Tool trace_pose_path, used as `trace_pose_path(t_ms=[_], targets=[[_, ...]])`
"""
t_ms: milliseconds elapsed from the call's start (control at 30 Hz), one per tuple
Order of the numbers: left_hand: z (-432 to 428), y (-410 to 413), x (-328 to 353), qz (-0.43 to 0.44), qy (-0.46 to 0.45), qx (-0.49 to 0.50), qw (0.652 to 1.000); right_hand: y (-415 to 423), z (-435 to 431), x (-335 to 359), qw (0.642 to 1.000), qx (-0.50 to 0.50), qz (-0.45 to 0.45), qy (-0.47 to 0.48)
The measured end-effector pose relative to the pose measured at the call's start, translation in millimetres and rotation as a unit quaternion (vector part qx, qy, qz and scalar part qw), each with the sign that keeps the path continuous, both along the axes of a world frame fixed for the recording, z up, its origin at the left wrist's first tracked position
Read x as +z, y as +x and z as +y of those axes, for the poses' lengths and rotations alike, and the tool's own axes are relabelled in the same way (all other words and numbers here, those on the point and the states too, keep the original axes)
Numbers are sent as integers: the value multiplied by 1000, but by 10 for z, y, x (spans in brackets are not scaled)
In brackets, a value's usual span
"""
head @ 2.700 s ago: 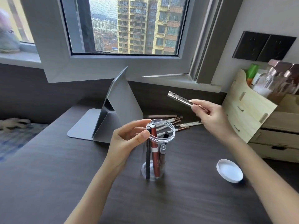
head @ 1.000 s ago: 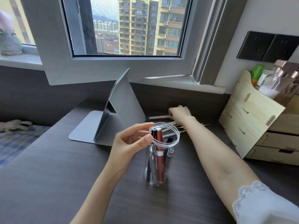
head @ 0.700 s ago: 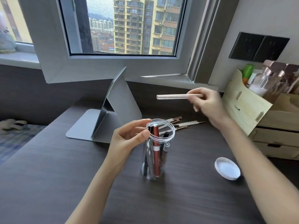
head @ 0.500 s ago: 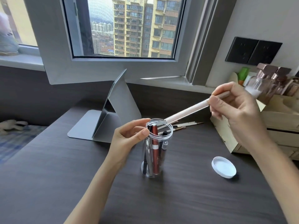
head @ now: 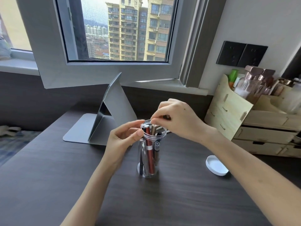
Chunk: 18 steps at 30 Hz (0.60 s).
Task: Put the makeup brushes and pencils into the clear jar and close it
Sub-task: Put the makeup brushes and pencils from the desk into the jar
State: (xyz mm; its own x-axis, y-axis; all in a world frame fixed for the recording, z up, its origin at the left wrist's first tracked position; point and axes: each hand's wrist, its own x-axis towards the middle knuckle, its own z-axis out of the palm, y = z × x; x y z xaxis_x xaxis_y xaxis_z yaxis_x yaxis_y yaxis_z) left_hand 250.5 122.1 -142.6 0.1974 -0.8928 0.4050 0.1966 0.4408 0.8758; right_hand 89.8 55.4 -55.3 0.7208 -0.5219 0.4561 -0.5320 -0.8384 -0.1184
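Clear plastic jar (head: 148, 154) stands on the dark woodgrain surface (head: 48, 176), left hand (head: 124, 139) fingers curled around its rim. Half a second ago slanting outside, the pale pencil (head: 153, 130) now stands inside, right hand (head: 177, 121) fingers pinching its top. Round white lid (head: 216, 165) lies apart.

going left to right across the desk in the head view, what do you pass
folding stand mirror → left hand → clear jar → right hand → white lid → wooden drawer organizer
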Motion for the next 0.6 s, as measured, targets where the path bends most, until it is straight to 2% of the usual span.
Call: trace_pose_path(t_ms=[100, 167, 233, 367, 500, 600], targets=[[-3, 6, -13, 0, -4, -1, 1000, -128, -210, 110, 976, -1, -154, 155], [-4, 4, -7, 0, -2, -1, 1000, -213, -527, 52, 956, -81, -224, 168], [-16, 8, -23, 1, -1, 2, 1000, -234, -902, -154, 957, -174, -173, 155], [-19, 17, -27, -4, -6, -4, 1000, -183, -1430, -717, 946, -273, 35, 170], [-28, 36, -38, -7, -5, -3, 1000, -160, -1591, -985, 935, -288, 115, 172], [-35, 33, -43, -6, -6, -7, 1000, -191, -1634, -1031, 934, -282, 140, 171]])
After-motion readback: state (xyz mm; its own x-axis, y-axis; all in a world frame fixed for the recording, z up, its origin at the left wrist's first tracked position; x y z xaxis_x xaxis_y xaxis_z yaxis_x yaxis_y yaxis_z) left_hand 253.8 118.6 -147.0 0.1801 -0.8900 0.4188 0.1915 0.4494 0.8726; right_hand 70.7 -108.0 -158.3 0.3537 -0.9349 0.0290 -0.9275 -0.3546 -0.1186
